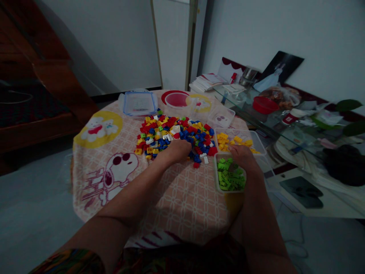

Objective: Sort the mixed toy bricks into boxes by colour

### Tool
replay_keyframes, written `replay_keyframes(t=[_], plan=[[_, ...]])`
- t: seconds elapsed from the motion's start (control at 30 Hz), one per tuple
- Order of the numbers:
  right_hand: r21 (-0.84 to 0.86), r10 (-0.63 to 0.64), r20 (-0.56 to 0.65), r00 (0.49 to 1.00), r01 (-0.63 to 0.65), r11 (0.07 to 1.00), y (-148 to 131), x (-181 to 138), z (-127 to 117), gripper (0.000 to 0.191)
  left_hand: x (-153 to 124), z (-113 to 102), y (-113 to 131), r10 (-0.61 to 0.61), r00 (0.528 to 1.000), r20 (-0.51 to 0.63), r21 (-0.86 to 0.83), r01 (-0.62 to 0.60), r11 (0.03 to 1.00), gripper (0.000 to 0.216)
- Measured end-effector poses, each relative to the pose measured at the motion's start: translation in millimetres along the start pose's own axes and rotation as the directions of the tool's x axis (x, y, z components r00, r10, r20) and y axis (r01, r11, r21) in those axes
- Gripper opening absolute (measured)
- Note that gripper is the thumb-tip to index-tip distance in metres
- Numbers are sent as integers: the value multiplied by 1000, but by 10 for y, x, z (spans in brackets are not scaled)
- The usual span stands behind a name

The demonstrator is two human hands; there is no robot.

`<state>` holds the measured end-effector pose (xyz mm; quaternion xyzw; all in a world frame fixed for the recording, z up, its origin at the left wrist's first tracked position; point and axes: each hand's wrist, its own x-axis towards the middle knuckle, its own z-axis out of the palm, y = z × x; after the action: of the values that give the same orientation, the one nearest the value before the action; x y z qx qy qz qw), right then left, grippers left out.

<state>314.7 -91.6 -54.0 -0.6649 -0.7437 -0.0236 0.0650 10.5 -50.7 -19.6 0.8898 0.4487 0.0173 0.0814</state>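
Pile of mixed bricks [174, 134] is sitting centrally. Left hand [181, 150] is resting at pile's near side; right hand [243, 156] is hanging right of pile, beside green bricks [228, 180] and yellow bricks [222, 140]. Cannot tell either grip. Light fingertip picking is probably preventing scatter.

All is dimly lit. The near side of the table [176, 205] is shaded, the wall [105, 42] beyond it is softly shadowed, and outer shapes are stretched.
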Motion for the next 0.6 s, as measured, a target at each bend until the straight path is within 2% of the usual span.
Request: replay_keyframes(t=[0.17,0.23,0.37,0.47,0.6], plan=[[-10,5,-8,1000,-5,1000,-14,-2,-5,33,-23,-114,-97,11,999,50,-167,-2,986,12],[-9,7,-3,1000,-7,1000,-24,-3,-19,33,0,-128,-132,7,1000,-12,-229,-10,973,12],[2,24,29,999,-24,1000,-23,2,-34,33,121,-33,-95,32,982,-189,-401,-106,910,7],[-4,10,19,1000,-10,1000,-2,9,-15,33,250,118,41,-22,967,-255,-609,-143,781,8],[-38,4,-2,1000,-4,999,17,19,29,34,442,339,300,-86,960,-267,-869,-201,451,20]])
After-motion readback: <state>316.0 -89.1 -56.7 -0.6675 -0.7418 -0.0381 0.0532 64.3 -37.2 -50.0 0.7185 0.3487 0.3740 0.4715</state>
